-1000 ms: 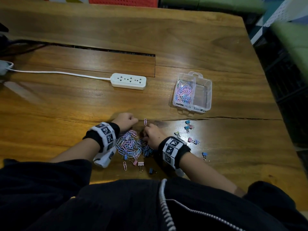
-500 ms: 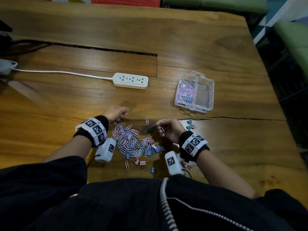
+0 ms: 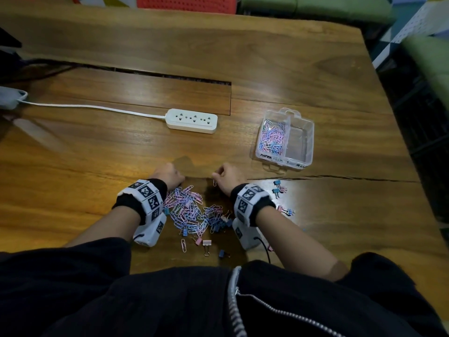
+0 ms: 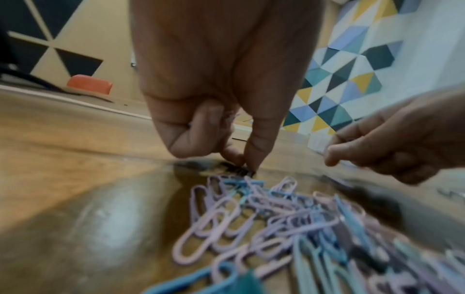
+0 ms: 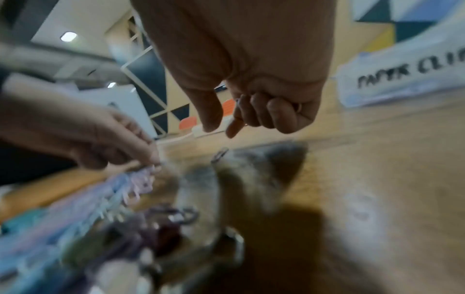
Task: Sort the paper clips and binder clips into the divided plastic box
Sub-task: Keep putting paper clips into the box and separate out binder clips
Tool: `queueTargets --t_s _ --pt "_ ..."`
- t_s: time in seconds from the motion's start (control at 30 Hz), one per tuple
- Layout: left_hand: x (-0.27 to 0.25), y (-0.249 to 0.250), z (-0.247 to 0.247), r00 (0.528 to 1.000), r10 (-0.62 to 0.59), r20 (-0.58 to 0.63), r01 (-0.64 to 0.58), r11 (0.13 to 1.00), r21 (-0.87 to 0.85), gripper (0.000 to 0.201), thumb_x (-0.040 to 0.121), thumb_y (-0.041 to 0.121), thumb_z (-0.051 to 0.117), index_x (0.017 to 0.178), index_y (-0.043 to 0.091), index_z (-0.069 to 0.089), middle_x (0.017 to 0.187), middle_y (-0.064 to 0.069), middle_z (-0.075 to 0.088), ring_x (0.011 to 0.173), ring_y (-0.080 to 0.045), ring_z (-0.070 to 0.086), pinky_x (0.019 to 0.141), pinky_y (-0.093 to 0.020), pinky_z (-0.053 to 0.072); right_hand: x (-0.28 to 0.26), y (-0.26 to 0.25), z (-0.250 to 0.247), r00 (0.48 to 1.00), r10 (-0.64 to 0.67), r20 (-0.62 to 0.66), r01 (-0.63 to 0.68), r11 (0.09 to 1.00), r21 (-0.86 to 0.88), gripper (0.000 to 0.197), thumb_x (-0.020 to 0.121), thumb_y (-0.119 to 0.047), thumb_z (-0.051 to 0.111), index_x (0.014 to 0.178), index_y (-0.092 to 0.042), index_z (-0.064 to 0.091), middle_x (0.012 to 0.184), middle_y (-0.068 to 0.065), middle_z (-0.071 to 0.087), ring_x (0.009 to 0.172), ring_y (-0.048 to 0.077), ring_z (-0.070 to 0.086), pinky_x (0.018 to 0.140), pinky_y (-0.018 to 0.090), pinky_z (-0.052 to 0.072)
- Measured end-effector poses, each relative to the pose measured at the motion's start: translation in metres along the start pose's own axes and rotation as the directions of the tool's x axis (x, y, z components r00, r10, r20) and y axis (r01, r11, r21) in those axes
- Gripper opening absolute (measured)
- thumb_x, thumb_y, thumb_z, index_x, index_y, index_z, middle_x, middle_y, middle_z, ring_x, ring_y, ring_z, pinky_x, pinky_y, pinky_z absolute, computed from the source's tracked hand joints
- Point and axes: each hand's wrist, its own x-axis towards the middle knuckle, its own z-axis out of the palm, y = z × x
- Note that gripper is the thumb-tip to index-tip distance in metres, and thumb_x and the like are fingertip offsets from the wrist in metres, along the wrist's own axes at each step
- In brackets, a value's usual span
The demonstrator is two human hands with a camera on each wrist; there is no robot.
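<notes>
Both hands work at the far edge of a heap of paper clips on a wooden table. Left hand, seen from its wrist camera, has thumb and forefinger pressed together on something small and dark at the heap's far edge, possibly a binder clip, though blur prevents certainty. Right hand has its outer fingers curled around a few thin clips already gathered, while thumb and forefinger stand slightly apart above a single loose paper clip lying on the wood. Pastel pink, purple and blue paper clips fill the heap, with binder clips mixed into its near side and a few more binder clips scattered to the right. Further right and away from the person sits the clear divided box; its left compartment holds paper clips and its right compartment looks empty. Likely trouble: paper clips hook together, so a lift from the heap may drag several others along and scatter them. Clips stored in the curled right fingers could slip out as that hand reaches for another. Carrying a mixed handful to the box risks dropping a binder clip among the paper clips.
</notes>
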Motion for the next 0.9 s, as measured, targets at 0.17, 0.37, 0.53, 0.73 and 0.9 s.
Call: queueTargets --t_s 0.17,0.37,0.53,0.73,0.9 --pt "-0.015 -0.002 0.003 0.987 0.126 -0.104 -0.095 0.960 0.262 0.014 0.088 0.019 0.054 0.075 0.012 0.054 0.071 -0.001 0.052 0.068 -0.018 0.053 0.053 -0.019 0.042 -0.005 0.000 0.007 0.993 -0.106 0.049 0.115 0.958 -0.261 0.029 0.088 -0.027 0.056 0.112 -0.011 0.053 0.116 0.009 0.053 0.106 0.024 0.052 0.088 0.034 0.044" --pt "-0.017 -0.005 0.005 0.982 0.154 -0.113 -0.117 0.954 0.277 0.014 0.088 0.017 0.054 0.075 0.013 0.054 0.066 0.002 0.050 0.070 -0.018 0.054 0.053 -0.017 0.042 -0.010 0.012 0.003 0.997 -0.063 0.035 0.069 0.976 -0.207 0.029 0.085 -0.026 0.061 0.108 -0.009 0.055 0.118 0.010 0.050 0.102 0.021 0.049 0.090 0.032 0.043" --pt "-0.012 -0.011 0.006 0.990 0.082 -0.116 -0.068 0.991 0.116 0.024 0.085 0.015 0.055 0.062 0.017 0.048 0.063 0.001 0.050 0.060 -0.014 0.050 0.055 -0.020 0.045 -0.012 0.019 -0.001 0.998 0.002 0.058 0.008 0.985 -0.174 0.016 0.085 -0.027 0.060 0.087 -0.013 0.054 0.114 0.012 0.054 0.105 0.025 0.052 0.095 0.038 0.047" --pt "-0.011 -0.017 0.008 0.998 0.048 -0.033 -0.054 0.972 -0.228 0.015 0.089 0.015 0.046 0.074 0.012 0.048 0.067 -0.001 0.045 0.056 -0.014 0.041 0.049 -0.020 0.036 -0.028 0.026 -0.015 0.975 0.001 0.222 -0.056 0.968 0.243 0.020 0.092 -0.022 0.051 0.073 -0.018 0.046 0.078 0.000 0.054 0.069 0.011 0.051 0.063 0.022 0.043" --pt "-0.018 -0.019 -0.006 0.980 0.101 0.170 0.110 0.434 -0.894 0.020 0.073 -0.001 0.030 0.063 0.016 0.030 0.049 0.003 0.043 0.034 -0.005 0.037 0.033 -0.008 0.028 -0.038 0.035 -0.024 0.928 -0.074 0.364 -0.240 0.629 0.740 0.022 0.095 -0.004 0.039 0.079 -0.015 0.050 0.066 0.002 0.048 0.044 0.004 0.046 0.039 0.013 0.037"
